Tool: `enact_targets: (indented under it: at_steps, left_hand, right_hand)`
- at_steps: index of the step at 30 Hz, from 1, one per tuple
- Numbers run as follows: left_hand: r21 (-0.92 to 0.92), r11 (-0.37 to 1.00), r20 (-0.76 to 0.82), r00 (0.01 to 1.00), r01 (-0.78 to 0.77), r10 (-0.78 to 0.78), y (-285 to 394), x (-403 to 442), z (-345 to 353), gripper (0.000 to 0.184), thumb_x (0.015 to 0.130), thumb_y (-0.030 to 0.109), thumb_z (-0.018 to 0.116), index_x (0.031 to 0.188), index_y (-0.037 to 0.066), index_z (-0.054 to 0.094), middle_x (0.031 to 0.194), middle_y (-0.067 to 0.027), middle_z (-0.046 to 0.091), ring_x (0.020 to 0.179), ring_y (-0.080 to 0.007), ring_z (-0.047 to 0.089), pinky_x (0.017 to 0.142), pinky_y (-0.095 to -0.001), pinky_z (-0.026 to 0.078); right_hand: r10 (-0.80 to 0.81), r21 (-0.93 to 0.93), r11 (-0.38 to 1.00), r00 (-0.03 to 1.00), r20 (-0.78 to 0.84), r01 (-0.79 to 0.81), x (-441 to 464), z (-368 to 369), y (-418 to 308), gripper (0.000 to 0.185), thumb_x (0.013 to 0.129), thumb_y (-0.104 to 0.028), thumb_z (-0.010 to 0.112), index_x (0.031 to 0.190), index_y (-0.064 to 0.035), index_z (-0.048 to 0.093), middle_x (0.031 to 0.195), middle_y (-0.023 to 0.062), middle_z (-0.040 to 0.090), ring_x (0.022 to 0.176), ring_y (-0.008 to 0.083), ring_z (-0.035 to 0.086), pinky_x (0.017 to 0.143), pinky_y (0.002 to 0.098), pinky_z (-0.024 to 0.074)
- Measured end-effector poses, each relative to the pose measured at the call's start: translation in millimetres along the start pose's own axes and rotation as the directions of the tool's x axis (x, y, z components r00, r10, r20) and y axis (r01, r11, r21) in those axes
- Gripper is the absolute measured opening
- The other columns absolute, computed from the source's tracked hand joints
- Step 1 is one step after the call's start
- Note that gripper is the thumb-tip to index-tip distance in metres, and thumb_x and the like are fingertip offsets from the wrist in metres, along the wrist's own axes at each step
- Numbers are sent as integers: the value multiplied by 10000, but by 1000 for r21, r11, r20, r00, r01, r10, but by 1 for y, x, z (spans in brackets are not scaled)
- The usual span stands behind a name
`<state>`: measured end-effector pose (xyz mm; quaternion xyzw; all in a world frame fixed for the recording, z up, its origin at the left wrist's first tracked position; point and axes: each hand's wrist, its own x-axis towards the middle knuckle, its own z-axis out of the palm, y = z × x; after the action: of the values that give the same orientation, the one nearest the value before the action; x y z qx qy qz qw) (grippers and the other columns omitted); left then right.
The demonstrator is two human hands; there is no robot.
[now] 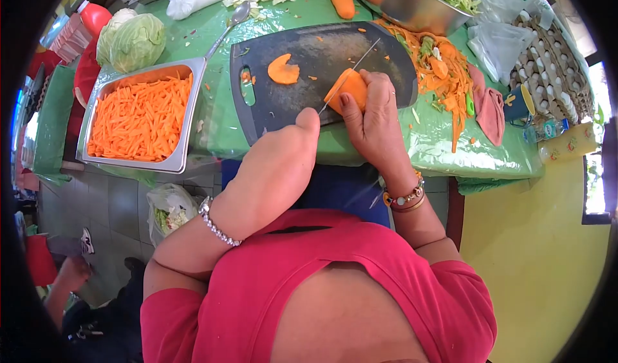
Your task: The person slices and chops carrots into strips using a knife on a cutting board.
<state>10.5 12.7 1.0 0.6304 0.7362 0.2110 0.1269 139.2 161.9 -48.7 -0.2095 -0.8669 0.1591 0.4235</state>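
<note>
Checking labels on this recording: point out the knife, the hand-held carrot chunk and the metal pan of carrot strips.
Knife [364,56]: head view, on the blade.
Carrot chunk [354,89]: head view, on its upper surface.
Metal pan [192,105]: head view, on its right rim.

Orange carrot chunk [353,91], on dark cutting board [302,49], knife [367,53] slanting across it

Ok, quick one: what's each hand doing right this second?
Left hand: closed, holding the knife; its handle is hidden.
Right hand: closed on the carrot piece, with the thumb on the near side.
</note>
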Motion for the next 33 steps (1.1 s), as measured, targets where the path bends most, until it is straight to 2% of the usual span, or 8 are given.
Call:
enact_targets:
  at_steps: [14,16,20,22,23,25,32,33]
  left_hand:
    - [-63,996,-82,995,-57,52,-4,35,12,183,991,129,510,1008,-41,441,778,-299,647,765,-488,653,659,-568,513]
    - [-60,998,-86,996,-36,31,-2,33,15,183,991,131,516,996,-34,439,779,-296,650,766,-487,655,662,-565,520]
    - [-80,997,-85,996,8,-14,3,32,15,194,996,141,520,977,-32,434,756,-292,647,760,-485,657,659,-563,525]
    - [-53,998,-69,997,43,-47,5,33,15,207,1001,149,524,963,-33,434,749,-292,645,751,-479,661,649,-556,532]
    - [-52,998,-64,997,46,-49,4,33,16,207,1001,149,524,963,-33,434,749,-292,645,751,-479,661,649,-556,532]
    - [-17,998,-127,990,-66,64,0,31,18,207,1001,145,524,955,-37,436,748,-290,645,740,-474,665,632,-549,534]
    - [-25,999,-99,994,-38,35,-1,29,18,191,995,122,521,949,-45,441,740,-288,643,727,-472,664,618,-549,532]
    - [-25,999,-105,994,-44,41,0,30,16,193,995,124,521,952,-47,444,746,-290,644,732,-473,663,624,-549,531]
  right_hand:
    - [-33,-8,999,999,43,34,2,-13,1,450,960,-247,637,1231,85,499,1126,254,544,1048,442,520,941,501,434]
    - [-129,-219,966,990,49,137,17,-29,-6,451,956,-247,636,1252,67,501,1148,247,545,1075,434,514,969,513,414]
    - [-312,-164,940,948,-58,299,105,-66,-38,426,976,-255,584,1284,30,512,1233,226,549,1173,421,493,1038,503,378]
    - [-615,-159,777,788,10,609,147,-55,-38,444,1002,-306,531,1307,17,525,1346,222,532,1312,382,455,1109,500,338]
    - [-611,-156,781,791,9,605,144,-32,-13,444,1002,-306,531,1307,17,525,1346,222,532,1312,382,455,1109,500,338]
    - [-404,-301,792,826,393,531,112,23,49,471,1014,-337,497,1335,7,531,1447,214,493,1421,339,393,1169,497,288]
    - [-399,-253,827,841,365,502,138,5,25,501,1022,-364,461,1362,0,517,1494,216,460,1452,355,361,1179,490,288]
    - [-464,-333,753,817,343,567,149,-1,21,508,1024,-365,455,1373,1,506,1499,219,454,1454,359,356,1179,494,289]
